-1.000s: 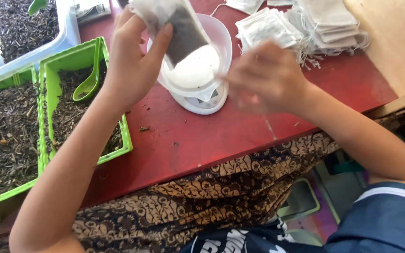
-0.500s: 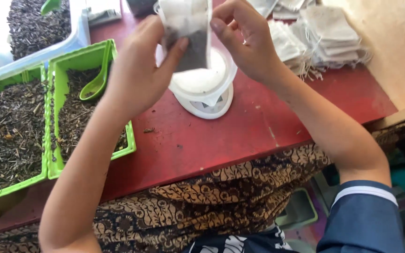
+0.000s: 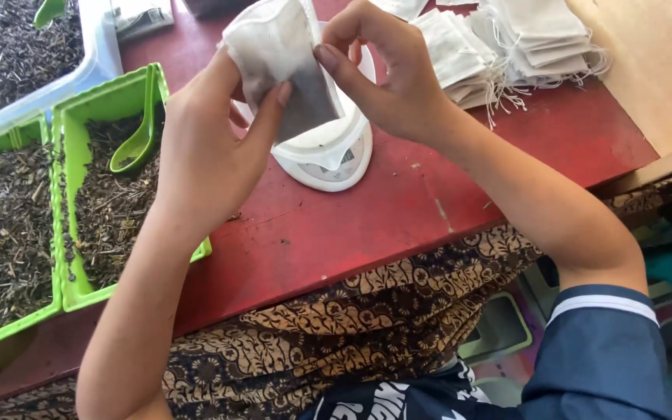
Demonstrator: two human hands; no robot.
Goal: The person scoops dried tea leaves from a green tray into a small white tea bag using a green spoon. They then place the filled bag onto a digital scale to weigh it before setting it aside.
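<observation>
A small white cloth pouch (image 3: pixel 285 58) with dark dried leaves showing through its lower half is held up above a round white kitchen scale (image 3: pixel 328 155). My left hand (image 3: pixel 208 148) grips the pouch from the left, fingers wrapped around its side. My right hand (image 3: pixel 386 70) pinches the pouch's right edge between thumb and fingers. Both hands hover over the red table (image 3: pixel 398 210), the scale just beneath them.
Two green trays of dried leaves (image 3: pixel 110 202) (image 3: pixel 1 233) sit at the left, one with a green scoop (image 3: pixel 138 144) in it. A clear tub of leaves (image 3: pixel 33 47) is behind them. A stack of white pouches with strings (image 3: pixel 507 39) lies at the back right.
My right hand rose from beside the scale to the pouch and now pinches its right edge. The pouch has tilted and is held by both hands.
</observation>
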